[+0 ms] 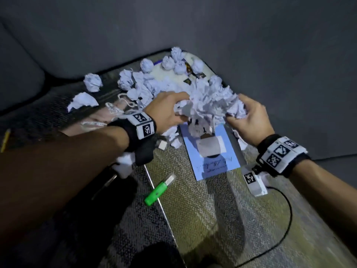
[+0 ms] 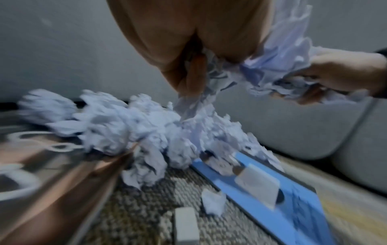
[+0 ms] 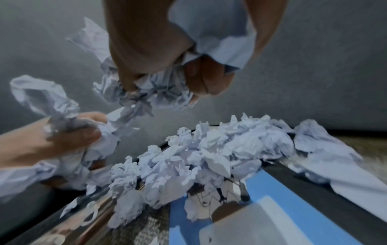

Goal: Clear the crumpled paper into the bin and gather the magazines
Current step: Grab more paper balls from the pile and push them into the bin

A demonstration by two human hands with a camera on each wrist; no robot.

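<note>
The crumpled paper [image 1: 210, 105] covered the far end of the blue magazine [image 1: 210, 153]; its cover script was too small to read; the left hand [image 1: 170, 110] hid its fingertips inside the bunch; the left wrist view smeared the pile [image 2: 134, 126] toward the table's left edge; both forearms were cut by the head view's edges.
</note>
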